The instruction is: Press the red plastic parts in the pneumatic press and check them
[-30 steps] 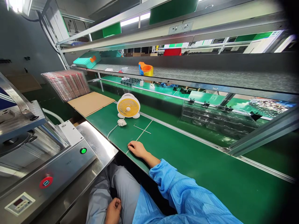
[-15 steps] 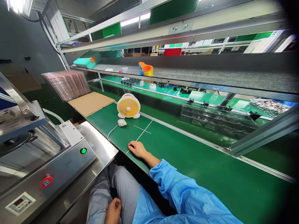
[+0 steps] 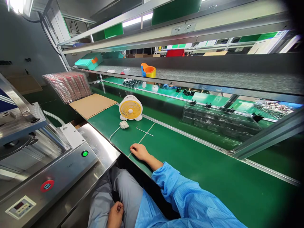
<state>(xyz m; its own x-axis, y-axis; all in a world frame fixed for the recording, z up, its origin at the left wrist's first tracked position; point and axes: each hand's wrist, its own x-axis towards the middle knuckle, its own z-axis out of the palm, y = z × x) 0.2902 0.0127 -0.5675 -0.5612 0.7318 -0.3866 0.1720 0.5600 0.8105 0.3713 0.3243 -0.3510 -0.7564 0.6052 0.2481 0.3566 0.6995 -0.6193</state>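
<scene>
My right hand point(image 3: 140, 152) rests on the green tabletop point(image 3: 185, 161) near its front edge, fingers curled in and nothing seen in them. On my lap lies my left hand point(image 3: 116, 214), loosely closed, also with nothing visible in it. A thin L-shaped metal rod point(image 3: 145, 131), like a hex key, lies on the table beyond my right hand. Behind it stands a small white fan point(image 3: 130, 108) with a yellow grille. Its bundled white cord point(image 3: 123, 125) sits in front, with one strand running to the table edge.
At left is a metal machine point(image 3: 61, 177) with a red stop button point(image 3: 47, 186) and a lit green button point(image 3: 85, 153). Flat cardboard point(image 3: 93, 105) and a stack of clear trays point(image 3: 68, 86) lie beyond. A shelf above carries tape rolls point(image 3: 149, 70) and a teal box point(image 3: 89, 61).
My hands and the things on my table have not moved. Bits of blue have come into view at the bench behind the shelf.
</scene>
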